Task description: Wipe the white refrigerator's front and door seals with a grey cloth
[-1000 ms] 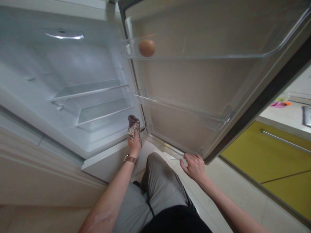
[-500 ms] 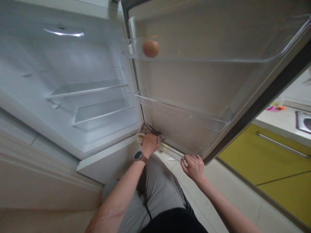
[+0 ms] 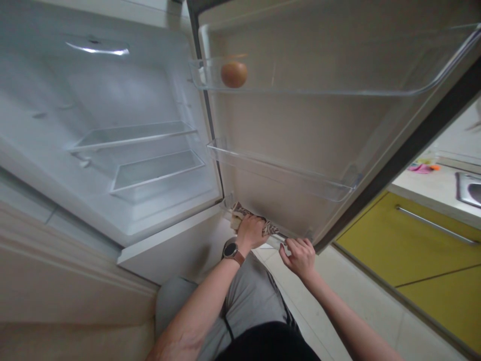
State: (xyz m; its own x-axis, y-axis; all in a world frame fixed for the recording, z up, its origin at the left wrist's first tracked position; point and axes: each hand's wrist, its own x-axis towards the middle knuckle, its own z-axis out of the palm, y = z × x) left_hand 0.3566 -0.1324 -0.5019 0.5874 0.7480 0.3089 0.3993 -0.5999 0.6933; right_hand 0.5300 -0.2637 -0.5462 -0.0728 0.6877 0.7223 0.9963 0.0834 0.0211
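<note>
My left hand (image 3: 251,232), with a watch on its wrist, is closed on a brown-and-cream patterned cloth (image 3: 270,228). The cloth lies against the lowest clear bin (image 3: 228,202) of the open refrigerator door (image 3: 285,130). My right hand (image 3: 299,254) grips the front rim of that same bin near its outer end, fingers curled over the edge. Higher on the door are a clear middle bin (image 3: 278,168) and a clear top bin (image 3: 338,92). A brown egg (image 3: 233,74) sits in the top bin.
The refrigerator compartment (image 3: 116,95) stands open at left, with glass shelves (image 3: 158,170) and a lit lamp (image 3: 97,50). Right of the door are yellow cabinets (image 3: 413,250), a counter (image 3: 424,189), a sink (image 3: 471,188) and a pink cloth (image 3: 423,168). Pale floor tiles (image 3: 349,296) lie below.
My left hand has slid the cloth to the right along the lowest bin, closer to my right hand. The bin's left end now shows. My right hand stays on the rim.
</note>
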